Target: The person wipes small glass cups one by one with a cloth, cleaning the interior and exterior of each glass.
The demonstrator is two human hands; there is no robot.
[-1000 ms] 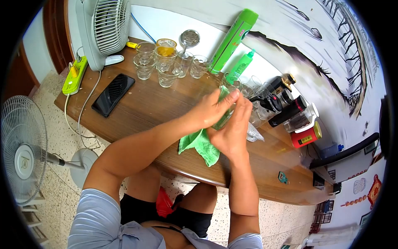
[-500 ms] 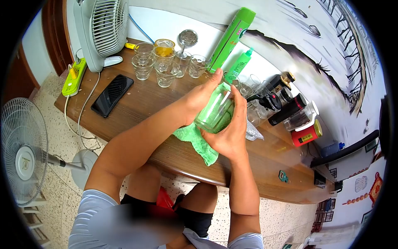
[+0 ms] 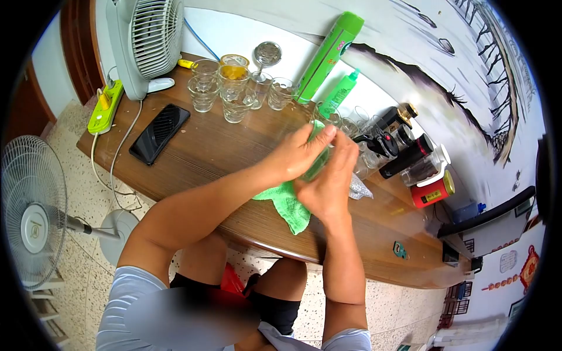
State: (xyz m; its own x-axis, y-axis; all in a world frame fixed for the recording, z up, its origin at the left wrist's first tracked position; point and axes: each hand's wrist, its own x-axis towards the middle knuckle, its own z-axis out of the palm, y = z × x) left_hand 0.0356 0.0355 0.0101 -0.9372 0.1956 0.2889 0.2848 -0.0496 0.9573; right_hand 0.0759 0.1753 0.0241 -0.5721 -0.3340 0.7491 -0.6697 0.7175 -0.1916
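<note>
My left hand (image 3: 298, 153) and my right hand (image 3: 329, 181) are wrapped round a clear glass (image 3: 317, 164) from both sides, over the wooden table. A green cloth (image 3: 288, 207) is bunched at the glass, and its loose end hangs below my hands. Part of the cloth shows green through the glass and at its upper end. Most of the glass is hidden by my fingers. Beyond my hands, several drinking glasses (image 3: 235, 104) stand at the back of the table.
A black phone (image 3: 159, 134) lies at the left, near a power strip (image 3: 106, 107) and a white fan (image 3: 153, 41). Green bottles, flasks, a glass jug (image 3: 419, 169) and a red tin (image 3: 432, 191) stand along the back right. A standing fan (image 3: 35, 225) is on the floor.
Half a second ago the glass lay more exposed between my hands. Now my fingers have come together over it and cover most of it, with my left hand slightly lower.
</note>
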